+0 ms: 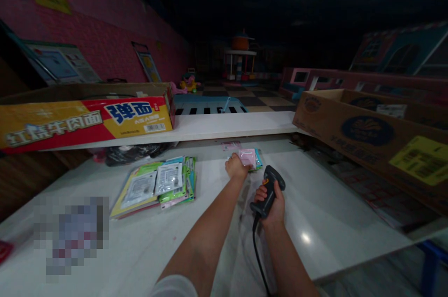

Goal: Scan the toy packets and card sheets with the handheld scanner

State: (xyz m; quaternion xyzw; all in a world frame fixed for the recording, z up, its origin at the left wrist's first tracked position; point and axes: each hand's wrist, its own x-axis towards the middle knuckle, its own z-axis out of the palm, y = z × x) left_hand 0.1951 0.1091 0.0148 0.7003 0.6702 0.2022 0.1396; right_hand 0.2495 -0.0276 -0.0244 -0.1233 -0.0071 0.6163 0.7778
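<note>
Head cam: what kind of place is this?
Probably a packing or stock-scanning bench set up inside a children's play area. The right hand grips a corded barcode scanner, printed cartons flank the white table, and toys stand on checkered flooring behind.

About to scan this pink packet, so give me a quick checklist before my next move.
1. Scanner gripped in right hand: ok.
2. Left hand on the pink packet: ok.
3. Scanner nose aimed toward the packet: ok.
4. Barcode facing up: cannot tell.
5. Cable free of the packet stack: ok.
6. Lighting on the white table: not ok, dim.
</note>
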